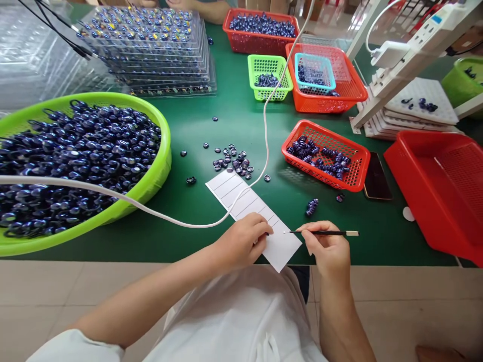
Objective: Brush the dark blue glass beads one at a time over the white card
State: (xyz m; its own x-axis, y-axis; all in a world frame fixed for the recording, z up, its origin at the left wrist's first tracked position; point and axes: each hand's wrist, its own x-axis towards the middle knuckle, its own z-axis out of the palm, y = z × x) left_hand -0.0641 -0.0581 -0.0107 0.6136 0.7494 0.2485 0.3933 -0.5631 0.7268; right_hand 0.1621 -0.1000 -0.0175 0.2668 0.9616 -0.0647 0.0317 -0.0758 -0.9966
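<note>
My right hand (329, 246) grips a thin black stick tool (334, 233) with a pale end. The tool's tip points left over a white ruled paper strip (245, 201), which lies slantwise at the table's front edge. Over the strip's right side is my left hand (247, 239), its fingers pinched; a small dark bit shows at the fingertips, too small to name. Beyond the strip's far end lies a loose group of shiny dark blue pieces (236, 161). A stacked dark piece (312, 206) rests just beyond my right hand.
A green basin (165, 151) heaped with dark looped pieces fills the left. A red basket (328, 156), a phone (377, 176) and a red bin (426, 191) are at right. A white cable (265, 125) crosses the table and strip. Stacked clear trays (151, 55) stand behind; another person's arms show beyond.
</note>
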